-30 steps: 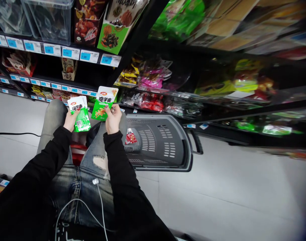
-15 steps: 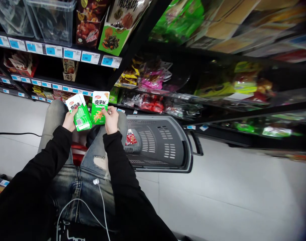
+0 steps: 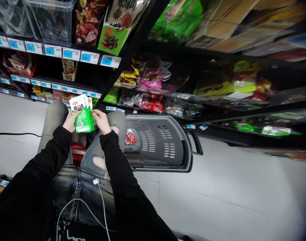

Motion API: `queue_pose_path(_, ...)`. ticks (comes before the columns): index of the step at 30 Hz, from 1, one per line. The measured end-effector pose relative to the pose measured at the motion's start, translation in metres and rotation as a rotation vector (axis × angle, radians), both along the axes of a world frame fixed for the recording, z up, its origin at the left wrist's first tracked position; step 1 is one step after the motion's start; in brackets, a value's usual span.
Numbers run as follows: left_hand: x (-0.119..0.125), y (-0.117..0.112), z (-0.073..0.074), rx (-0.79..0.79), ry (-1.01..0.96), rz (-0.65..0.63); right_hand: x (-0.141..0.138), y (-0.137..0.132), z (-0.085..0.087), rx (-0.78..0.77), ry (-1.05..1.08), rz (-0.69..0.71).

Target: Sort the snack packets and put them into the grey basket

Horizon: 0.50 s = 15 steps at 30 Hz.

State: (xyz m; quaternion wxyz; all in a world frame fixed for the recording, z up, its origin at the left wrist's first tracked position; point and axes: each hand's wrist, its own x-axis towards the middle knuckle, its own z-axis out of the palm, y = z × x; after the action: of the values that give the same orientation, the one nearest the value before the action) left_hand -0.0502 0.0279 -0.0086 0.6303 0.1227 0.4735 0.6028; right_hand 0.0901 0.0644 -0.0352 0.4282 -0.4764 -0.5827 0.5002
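My left hand (image 3: 71, 120) is closed around a small stack of green-and-white snack packets (image 3: 83, 115), thumb on the front one. They overlap, so I cannot count them. On the stack's right side, the fingertips of my right hand (image 3: 102, 121) pinch the edge of a rear packet (image 3: 90, 103), most of which the front packets hide. Both hands are above my knees.
A grey shopping basket (image 3: 171, 135) stands by my right knee, a red packet (image 3: 130, 137) inside it. Ahead, dark shelves hold boxed snacks (image 3: 112, 39), bagged goods (image 3: 151, 78) and price tags (image 3: 89, 57). A white earphone cable (image 3: 102, 201) hangs over my lap.
My right hand has brought its packet left and down, from beside the stack to behind it. The left hand's packets have shifted slightly right. The basket has stayed put.
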Motion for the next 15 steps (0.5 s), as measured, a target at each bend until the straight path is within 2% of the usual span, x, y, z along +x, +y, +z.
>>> queue_pose_path(3, 0.001, 0.000, -0.001, 0.002, 0.101, -0.026, -0.003, -0.004, 0.001, 0.054, -0.056, -0.123)
queue_pose_path(6, 0.002, 0.001, -0.005, 0.036, 0.194, -0.010, -0.009, -0.009, 0.003, 0.027, -0.068, -0.104)
queue_pose_path(10, 0.001, 0.000, -0.007, 0.053, 0.125, -0.033, -0.012, -0.010, 0.006, -0.075, -0.007, -0.052)
queue_pose_path(15, 0.002, 0.001, -0.006, 0.064, 0.112, -0.047, -0.010, -0.007, 0.005, -0.133, 0.121, -0.095)
